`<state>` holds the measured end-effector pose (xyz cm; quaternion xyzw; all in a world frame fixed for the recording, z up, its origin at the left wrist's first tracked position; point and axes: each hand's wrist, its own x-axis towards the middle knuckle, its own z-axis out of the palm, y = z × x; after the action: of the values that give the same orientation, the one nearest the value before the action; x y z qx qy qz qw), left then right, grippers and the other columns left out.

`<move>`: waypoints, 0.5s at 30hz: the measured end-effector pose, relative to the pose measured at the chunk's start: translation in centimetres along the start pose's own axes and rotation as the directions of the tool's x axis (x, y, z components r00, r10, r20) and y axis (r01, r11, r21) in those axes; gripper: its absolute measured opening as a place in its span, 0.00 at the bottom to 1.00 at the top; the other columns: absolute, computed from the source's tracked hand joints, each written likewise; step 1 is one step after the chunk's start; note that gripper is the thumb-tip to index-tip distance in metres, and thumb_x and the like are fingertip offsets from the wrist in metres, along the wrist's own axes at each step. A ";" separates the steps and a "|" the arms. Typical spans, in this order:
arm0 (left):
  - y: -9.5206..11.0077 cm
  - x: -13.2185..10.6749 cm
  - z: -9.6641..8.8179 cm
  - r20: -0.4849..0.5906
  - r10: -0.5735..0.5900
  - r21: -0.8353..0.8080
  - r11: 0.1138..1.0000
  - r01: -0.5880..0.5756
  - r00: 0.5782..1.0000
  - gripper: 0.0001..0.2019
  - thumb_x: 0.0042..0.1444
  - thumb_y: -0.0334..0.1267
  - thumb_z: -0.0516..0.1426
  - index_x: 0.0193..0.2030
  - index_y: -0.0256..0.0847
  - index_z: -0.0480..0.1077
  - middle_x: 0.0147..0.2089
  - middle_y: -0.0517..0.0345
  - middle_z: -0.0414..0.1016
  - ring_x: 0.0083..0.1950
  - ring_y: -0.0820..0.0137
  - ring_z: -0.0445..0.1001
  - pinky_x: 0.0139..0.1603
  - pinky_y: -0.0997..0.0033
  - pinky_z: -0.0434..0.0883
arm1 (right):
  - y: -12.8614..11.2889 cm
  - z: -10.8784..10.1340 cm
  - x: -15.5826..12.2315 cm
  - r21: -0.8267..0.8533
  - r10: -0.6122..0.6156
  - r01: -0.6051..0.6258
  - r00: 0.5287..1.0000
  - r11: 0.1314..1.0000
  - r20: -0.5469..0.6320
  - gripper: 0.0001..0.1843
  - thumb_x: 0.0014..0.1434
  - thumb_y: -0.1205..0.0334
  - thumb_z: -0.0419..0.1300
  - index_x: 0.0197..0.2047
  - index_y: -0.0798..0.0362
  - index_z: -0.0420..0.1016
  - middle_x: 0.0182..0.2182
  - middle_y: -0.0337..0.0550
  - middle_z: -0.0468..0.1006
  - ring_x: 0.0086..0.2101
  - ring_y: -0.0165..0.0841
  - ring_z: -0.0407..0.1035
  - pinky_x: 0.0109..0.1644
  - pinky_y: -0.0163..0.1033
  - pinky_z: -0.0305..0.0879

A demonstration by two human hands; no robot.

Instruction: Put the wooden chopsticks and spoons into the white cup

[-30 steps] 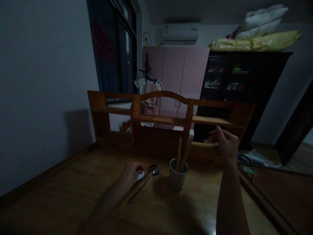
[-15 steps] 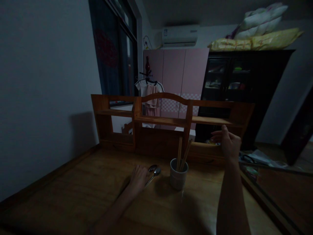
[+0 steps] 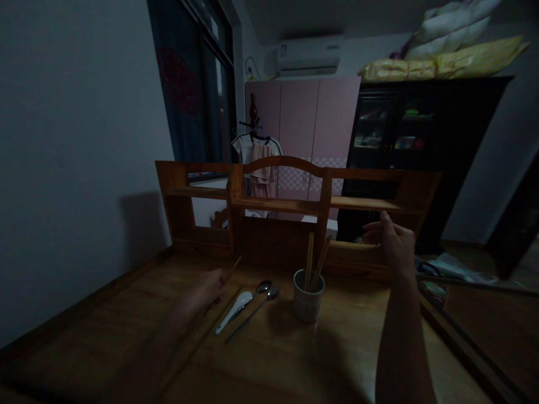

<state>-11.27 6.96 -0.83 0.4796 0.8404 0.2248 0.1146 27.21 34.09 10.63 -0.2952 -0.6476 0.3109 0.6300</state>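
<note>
My left hand (image 3: 207,290) hovers just above the wooden table (image 3: 273,359), closed round a thin wooden chopstick (image 3: 233,269) that points up and to the right. Just right of it lie a white spoon (image 3: 234,310) and two metal spoons (image 3: 257,302) side by side. A pale cup (image 3: 308,301) holding several chopsticks (image 3: 314,262) stands right of the spoons. My right hand (image 3: 393,245) is raised in front of the wooden shelf rack (image 3: 295,206), fingers loosely spread and holding nothing.
The shelf rack spans the table's back edge. A grey wall (image 3: 71,168) runs along the left. Behind stand a pink wardrobe (image 3: 311,129), hanging clothes (image 3: 257,163) and a dark cabinet (image 3: 404,140). Papers and small items (image 3: 442,269) lie at the right edge.
My left hand left the spoons, shifted left and lifted a chopstick off the table. The white spoon is uncovered. My right hand stayed raised, nearly still.
</note>
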 end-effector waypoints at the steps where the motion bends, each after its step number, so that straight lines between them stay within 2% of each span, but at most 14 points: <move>1: -0.7 -0.2 0.0 0.012 -0.017 0.003 1.000 0.017 1.000 0.04 0.50 0.29 0.51 0.33 0.40 0.64 0.26 0.62 0.71 0.26 0.71 0.71 0.23 0.76 0.58 | -0.1 0.1 0.0 0.004 0.002 -0.002 1.000 1.000 0.007 0.32 0.65 0.37 0.54 0.31 0.59 0.80 0.22 0.50 0.77 0.21 0.37 0.72 0.22 0.33 0.67; 4: -1.9 -0.7 1.0 0.038 -0.056 -0.010 0.998 0.056 0.998 0.01 0.51 0.32 0.52 0.31 0.40 0.62 0.25 0.62 0.69 0.23 0.70 0.70 0.20 0.76 0.58 | -0.4 0.3 -0.2 0.007 0.005 -0.005 1.000 1.000 0.014 0.32 0.65 0.37 0.54 0.31 0.59 0.80 0.22 0.50 0.77 0.21 0.36 0.72 0.21 0.33 0.67; 9: -2.6 -0.1 3.6 0.109 -0.103 -0.063 0.992 0.110 0.989 0.06 0.45 0.33 0.55 0.29 0.41 0.60 0.24 0.62 0.68 0.19 0.69 0.69 0.16 0.75 0.60 | -0.8 0.6 -0.5 0.008 0.003 -0.004 1.000 1.000 0.029 0.31 0.65 0.37 0.55 0.31 0.59 0.80 0.22 0.49 0.77 0.22 0.37 0.73 0.22 0.33 0.68; 12: -2.9 0.6 4.1 0.121 -0.114 -0.049 0.992 0.120 0.986 0.09 0.38 0.32 0.58 0.29 0.41 0.62 0.24 0.61 0.70 0.23 0.65 0.72 0.18 0.74 0.62 | -0.8 0.6 -0.4 -0.013 -0.001 0.002 0.999 1.000 0.038 0.31 0.64 0.37 0.55 0.31 0.58 0.80 0.22 0.49 0.77 0.21 0.37 0.73 0.22 0.34 0.67; 15: -3.6 1.1 4.1 0.055 -0.077 -0.030 0.996 0.079 0.996 0.10 0.33 0.31 0.61 0.23 0.41 0.63 0.23 0.61 0.69 0.27 0.62 0.73 0.22 0.73 0.62 | -0.6 0.5 -0.3 -0.027 0.013 -0.012 0.999 1.000 0.052 0.32 0.65 0.37 0.54 0.31 0.58 0.80 0.22 0.49 0.77 0.22 0.37 0.73 0.22 0.33 0.67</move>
<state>-12.88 7.42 -6.11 0.4504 0.8514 0.2206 0.1536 26.70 33.44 10.92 -0.2993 -0.6661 0.3136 0.6069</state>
